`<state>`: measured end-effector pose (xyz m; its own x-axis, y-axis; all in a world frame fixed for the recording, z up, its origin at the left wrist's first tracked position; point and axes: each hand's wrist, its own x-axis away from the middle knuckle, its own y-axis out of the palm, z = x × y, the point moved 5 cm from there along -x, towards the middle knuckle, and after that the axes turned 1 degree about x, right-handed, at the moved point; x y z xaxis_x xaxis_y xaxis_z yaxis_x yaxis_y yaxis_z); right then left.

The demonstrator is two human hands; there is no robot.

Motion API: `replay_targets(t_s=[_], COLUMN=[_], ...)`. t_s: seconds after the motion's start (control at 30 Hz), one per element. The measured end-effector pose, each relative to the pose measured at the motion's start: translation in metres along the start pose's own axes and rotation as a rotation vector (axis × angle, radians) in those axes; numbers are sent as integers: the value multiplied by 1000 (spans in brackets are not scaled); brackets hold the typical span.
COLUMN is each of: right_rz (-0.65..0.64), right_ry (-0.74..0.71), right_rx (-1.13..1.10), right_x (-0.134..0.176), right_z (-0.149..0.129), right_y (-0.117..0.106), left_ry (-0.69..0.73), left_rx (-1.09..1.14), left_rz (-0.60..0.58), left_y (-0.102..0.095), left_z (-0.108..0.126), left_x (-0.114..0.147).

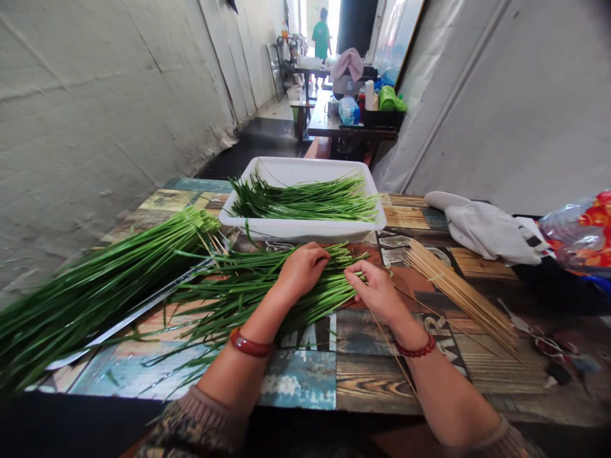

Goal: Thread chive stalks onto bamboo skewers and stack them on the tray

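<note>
Lying under your hands, the thin, shiny green stalks (238, 273) are spreading over the patched wood table (363, 385). Your left hand (305, 264) is curling over them, fingers bunched. Your right hand (375, 289) is bringing thumb and fingers close by the pale ends. I cannot tell what either is gripping. Behind, a smooth white tub (303, 224) is sitting; straight sticks (461, 298) are lying right. The table's front edge is running under your arms.

There are two hands (303, 270), two bracelets (251, 344), three batches of green stalks (252, 275), one white tub (305, 228) and one stick bundle (458, 296).
</note>
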<state>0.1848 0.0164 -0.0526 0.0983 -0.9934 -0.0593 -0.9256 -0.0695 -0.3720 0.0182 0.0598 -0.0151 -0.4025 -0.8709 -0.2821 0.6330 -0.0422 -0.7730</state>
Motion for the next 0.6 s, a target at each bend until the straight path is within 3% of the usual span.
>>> replay_targets(t_s=[0.17,0.33,0.43,0.6], right_rz=[21,33,41,55], right_ry=[-10,-11,-21,-34], right_rx=[45,59,31,11], right_x=[0,0,1,2], right_z=[-4,-7,-10,-13], right_y=[-1,-1,-2,-2], left_ry=[17,37,55,-13], left_rx=[-228,-328,-226,133], left_rz=[-47,-11,92,215], left_y=[8,5,-4,-15], left_z=[3,6,9,6], left_x=[2,1,0,0])
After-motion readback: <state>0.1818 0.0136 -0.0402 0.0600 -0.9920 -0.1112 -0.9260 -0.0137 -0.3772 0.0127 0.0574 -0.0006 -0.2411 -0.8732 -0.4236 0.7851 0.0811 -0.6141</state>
